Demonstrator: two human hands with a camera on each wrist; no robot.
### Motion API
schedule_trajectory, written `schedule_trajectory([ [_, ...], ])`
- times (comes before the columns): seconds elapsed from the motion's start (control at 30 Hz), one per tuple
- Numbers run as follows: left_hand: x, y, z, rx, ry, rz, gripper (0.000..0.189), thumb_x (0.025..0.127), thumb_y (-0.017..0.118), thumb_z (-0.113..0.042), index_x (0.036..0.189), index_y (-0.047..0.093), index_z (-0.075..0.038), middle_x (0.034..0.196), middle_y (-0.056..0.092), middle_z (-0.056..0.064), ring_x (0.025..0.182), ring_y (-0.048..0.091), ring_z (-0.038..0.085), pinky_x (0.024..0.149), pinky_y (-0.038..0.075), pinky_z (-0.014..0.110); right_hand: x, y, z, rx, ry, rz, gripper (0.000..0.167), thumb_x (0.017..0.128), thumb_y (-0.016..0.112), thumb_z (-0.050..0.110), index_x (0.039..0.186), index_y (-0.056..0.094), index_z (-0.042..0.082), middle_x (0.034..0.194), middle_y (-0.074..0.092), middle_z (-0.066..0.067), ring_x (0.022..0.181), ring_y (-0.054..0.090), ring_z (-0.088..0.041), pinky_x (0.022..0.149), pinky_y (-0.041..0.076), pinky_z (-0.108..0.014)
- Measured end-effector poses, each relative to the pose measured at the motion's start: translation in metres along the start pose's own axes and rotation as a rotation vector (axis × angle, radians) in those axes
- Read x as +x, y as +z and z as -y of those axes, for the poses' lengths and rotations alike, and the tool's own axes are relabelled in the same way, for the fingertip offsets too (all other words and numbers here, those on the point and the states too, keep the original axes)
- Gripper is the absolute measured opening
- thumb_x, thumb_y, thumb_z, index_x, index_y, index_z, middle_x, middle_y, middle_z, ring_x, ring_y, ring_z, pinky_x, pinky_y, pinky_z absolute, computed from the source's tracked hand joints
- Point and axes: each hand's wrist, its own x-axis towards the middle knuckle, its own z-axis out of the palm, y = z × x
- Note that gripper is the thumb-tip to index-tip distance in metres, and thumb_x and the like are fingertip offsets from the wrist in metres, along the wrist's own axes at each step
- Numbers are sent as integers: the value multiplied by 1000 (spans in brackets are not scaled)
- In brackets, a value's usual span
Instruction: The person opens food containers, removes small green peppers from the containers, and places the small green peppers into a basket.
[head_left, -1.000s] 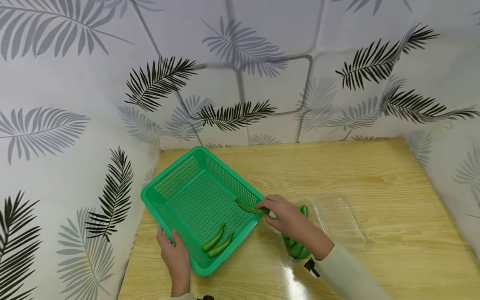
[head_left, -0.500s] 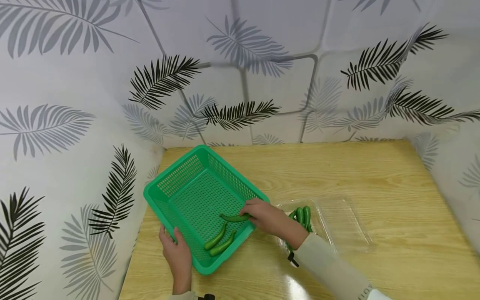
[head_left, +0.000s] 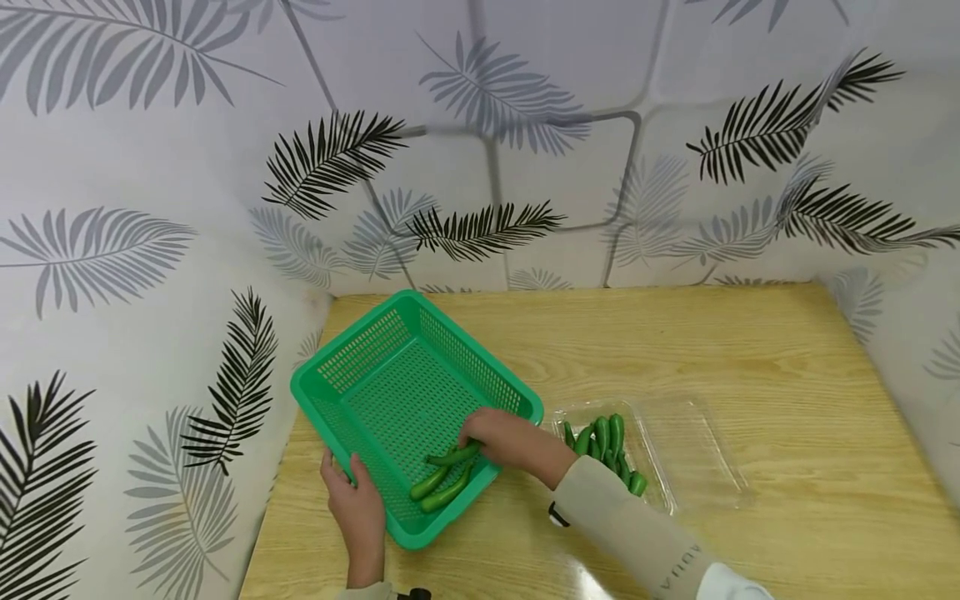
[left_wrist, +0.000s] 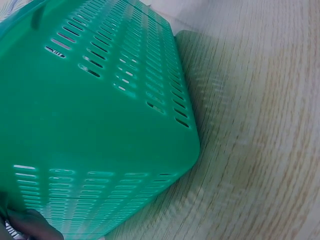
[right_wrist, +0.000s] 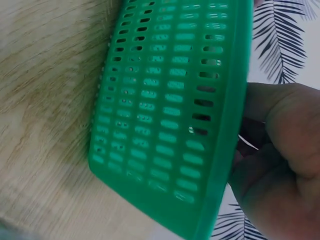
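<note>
A green plastic basket with slotted walls stands on the left part of the table. My left hand holds its left side, thumb at the rim; in the left wrist view a finger lies against the outer wall. My right hand reaches over the right rim and pinches a green chili pepper low inside the basket. Two more green chili peppers lie beneath it on the basket floor. In the right wrist view, the basket wall hides the pepper and the fingertips of my right hand.
Right of the basket, a clear plastic box holds several green chili peppers, partly covered by my right sleeve. Its clear lid lies open beside it. Leaf-patterned cloth stands behind the wooden table.
My right hand has carried the chili pepper from the right rim leftward and down into the basket, above the other two. The left hand stays at the basket's side.
</note>
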Motion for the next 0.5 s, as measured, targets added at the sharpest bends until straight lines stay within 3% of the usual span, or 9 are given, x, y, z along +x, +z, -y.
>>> schedule_trajectory([
  [0.17, 2, 0, 2, 11, 12, 1, 54, 101, 39, -31, 145, 22, -5, 80, 56, 17, 63, 57, 29, 47, 43, 28, 10, 4, 6, -14, 73, 85, 43, 77, 52, -21, 99, 73, 10, 101, 66, 3, 101, 58, -13, 87, 44, -23],
  [0.4, 2, 1, 3, 24, 10, -8, 53, 101, 39, -31, 144, 23, -5, 77, 55, 14, 58, 54, 23, 47, 42, 28, 24, 11, 15, 1, 172, 195, 38, 82, 59, -14, 102, 74, 16, 104, 66, 7, 103, 57, -9, 85, 45, -23],
  [0.5, 2, 1, 2, 30, 6, -13, 53, 101, 39, -31, 144, 24, -6, 76, 54, 14, 57, 53, 22, 47, 42, 28, 27, 13, 16, 15, 178, 204, 38, 80, 59, -16, 94, 75, 15, 98, 66, 8, 92, 56, -4, 79, 46, -21],
])
